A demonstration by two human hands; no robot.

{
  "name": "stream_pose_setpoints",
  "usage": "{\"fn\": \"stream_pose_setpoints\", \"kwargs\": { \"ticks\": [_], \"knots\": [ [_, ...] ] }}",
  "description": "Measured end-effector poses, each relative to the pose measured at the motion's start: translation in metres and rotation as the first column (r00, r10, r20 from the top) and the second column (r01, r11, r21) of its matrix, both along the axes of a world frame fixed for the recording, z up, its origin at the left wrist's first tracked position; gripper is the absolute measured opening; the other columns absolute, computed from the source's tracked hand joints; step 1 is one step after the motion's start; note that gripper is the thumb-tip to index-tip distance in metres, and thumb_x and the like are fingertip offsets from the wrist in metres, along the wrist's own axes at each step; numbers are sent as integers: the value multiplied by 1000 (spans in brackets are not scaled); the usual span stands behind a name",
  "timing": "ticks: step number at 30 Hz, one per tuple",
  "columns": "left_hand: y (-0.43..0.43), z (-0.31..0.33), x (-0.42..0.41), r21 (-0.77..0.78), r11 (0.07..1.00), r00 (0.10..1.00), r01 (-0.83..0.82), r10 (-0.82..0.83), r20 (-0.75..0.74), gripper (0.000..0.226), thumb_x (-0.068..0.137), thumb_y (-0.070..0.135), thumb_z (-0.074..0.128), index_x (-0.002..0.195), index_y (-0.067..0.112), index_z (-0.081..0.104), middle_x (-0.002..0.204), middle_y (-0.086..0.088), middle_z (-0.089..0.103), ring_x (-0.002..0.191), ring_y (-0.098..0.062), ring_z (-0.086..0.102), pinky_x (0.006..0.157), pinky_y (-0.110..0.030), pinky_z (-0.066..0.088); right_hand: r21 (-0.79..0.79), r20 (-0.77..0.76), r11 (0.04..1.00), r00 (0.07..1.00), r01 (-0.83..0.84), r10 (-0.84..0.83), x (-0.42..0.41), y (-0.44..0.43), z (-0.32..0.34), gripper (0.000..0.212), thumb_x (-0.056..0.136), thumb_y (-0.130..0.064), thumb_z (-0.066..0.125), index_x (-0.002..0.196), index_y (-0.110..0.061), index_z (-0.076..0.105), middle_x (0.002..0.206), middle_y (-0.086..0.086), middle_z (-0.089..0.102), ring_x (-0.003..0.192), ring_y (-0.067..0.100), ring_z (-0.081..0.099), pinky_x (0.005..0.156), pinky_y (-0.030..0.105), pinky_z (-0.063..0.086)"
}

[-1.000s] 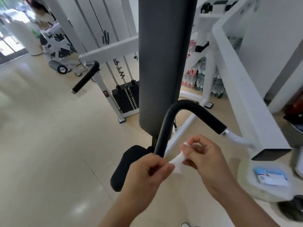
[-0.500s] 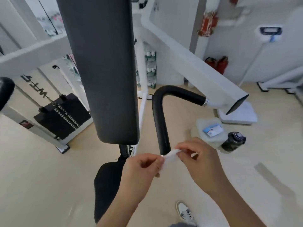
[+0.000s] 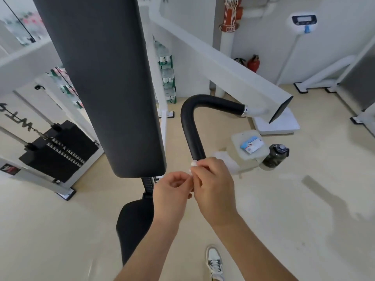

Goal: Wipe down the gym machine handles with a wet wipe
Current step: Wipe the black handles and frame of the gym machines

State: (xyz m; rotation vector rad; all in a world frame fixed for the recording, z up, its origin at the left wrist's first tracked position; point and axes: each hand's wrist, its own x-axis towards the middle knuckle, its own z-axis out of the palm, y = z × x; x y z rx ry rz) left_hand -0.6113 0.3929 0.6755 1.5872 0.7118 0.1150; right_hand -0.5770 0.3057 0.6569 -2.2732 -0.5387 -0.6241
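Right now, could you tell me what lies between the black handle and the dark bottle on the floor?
In the head view, a pale lidded tub with a small blue packet on top stands between the handle and the bottle.

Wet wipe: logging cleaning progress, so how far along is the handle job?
Nothing visibly wiped. In hand: both hands, left hand and right hand, pinch the small white wet wipe just below the black curved handle. Left: the handle's whole grip.

Wet wipe (image 3: 193,163) bunched smaller (barely showing), left hand (image 3: 172,191) and right hand (image 3: 213,185) drawn together
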Motion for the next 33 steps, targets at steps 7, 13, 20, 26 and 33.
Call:
{"fn": "stream_pose_setpoints", "kwargs": {
  "ticks": [7,13,20,26,33],
  "knots": [
    [3,5,4,43,987,987,153,-154,42,21,91,13,60,88,26,76,81,7,75,84,-10,70,79,-26,56,327,-256,937,966,125,-40,7,-10,2,4,82,-12,70,79,-12,73,87,-4,64,72,5,61,67,9,48],
    [3,5,9,141,974,984,175,-179,22,11,88,27,66,87,23,76,78,9,74,78,-6,70,79,-33,58,237,-211,960,972,150,-100,-8,-10,-6,1,81,-9,73,80,-9,74,85,-2,64,71,7,60,67,13,50],
    [4,12,20,99,990,992,96,-104,73,21,93,18,58,83,23,76,76,5,75,78,-11,71,77,-31,58,277,-320,958,947,77,16,23,-7,9,5,81,-13,70,78,-11,74,87,-5,64,70,5,61,65,11,46],
    [2,9,18,243,964,988,110,-133,79,16,91,24,61,85,28,75,75,13,73,75,-1,68,71,-22,55,207,-286,977,958,48,13,13,-10,7,4,79,-7,74,77,-10,73,84,-3,62,67,6,57,63,5,41],
    [2,6,7,293,942,981,164,-187,55,29,94,14,50,80,30,69,75,5,70,72,-13,65,71,-39,55,-87,-262,996,964,31,-53,10,4,10,4,83,-6,63,80,-7,66,85,2,56,71,11,47,59,23,43]
  ]
}}
